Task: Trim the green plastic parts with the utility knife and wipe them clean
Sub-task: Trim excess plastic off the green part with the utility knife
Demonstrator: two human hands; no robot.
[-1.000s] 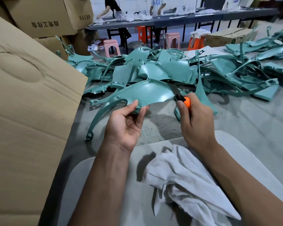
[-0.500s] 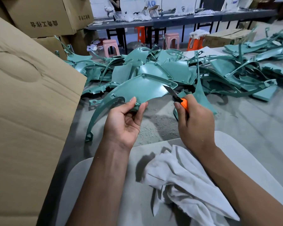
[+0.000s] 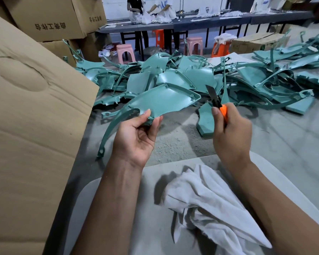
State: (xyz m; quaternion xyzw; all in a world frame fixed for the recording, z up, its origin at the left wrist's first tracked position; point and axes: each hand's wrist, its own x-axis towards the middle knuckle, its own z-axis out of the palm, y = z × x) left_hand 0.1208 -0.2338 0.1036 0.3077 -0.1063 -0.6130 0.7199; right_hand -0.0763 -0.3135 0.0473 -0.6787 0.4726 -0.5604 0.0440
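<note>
My left hand (image 3: 136, 137) pinches one green panel (image 3: 162, 102); my right hand (image 3: 230, 137) grips the utility knife (image 3: 217, 104), blade clear — rag (image 3: 210, 205) unused, pile (image 3: 247, 78) waiting.

Workshop corner, boxes and stools everywhere from where I'm watching.

I see a dusty grey work surface (image 3: 276, 144) running out to a concrete-looking floor, with a big cardboard sheet (image 3: 31, 126) leaning in on the left and stacked printed cartons (image 3: 50, 17) behind it. Further back there's a long dark table (image 3: 210, 22) on black legs, piled with white stuff, and a couple of people standing at it. Pink stools (image 3: 124, 52) and orange stools (image 3: 159, 37) sit under and in front of it, plus an open carton (image 3: 256, 43) on the right. Back wall looks pale, lighting's flat and even.
</note>
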